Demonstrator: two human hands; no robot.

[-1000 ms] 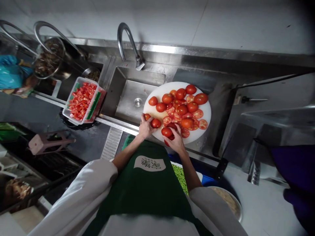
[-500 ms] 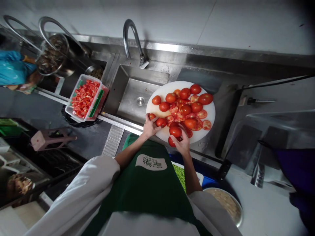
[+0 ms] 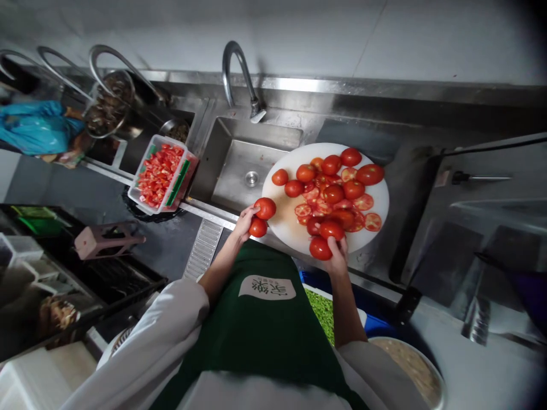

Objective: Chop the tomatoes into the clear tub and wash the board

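Head camera, one — worn above the green apron (image 3: 252,327), facing forward and steeply down. Range: wide, with left hand (image 3: 243,225) and right hand (image 3: 338,256) near mid-frame. Coverage: wall (image 3: 179,28) along top, sink (image 3: 237,165) centrally, round white board (image 3: 286,219) right of centre — counter line slanting down rightward.

Dark green apron (image 3: 256,336) with pale lettered patch (image 3: 267,287); white sleeves (image 3: 149,330).

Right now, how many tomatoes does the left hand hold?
2: in the left hand, a first tomato nearer the sink, a second tomato nearer the apron; none appears hidden.
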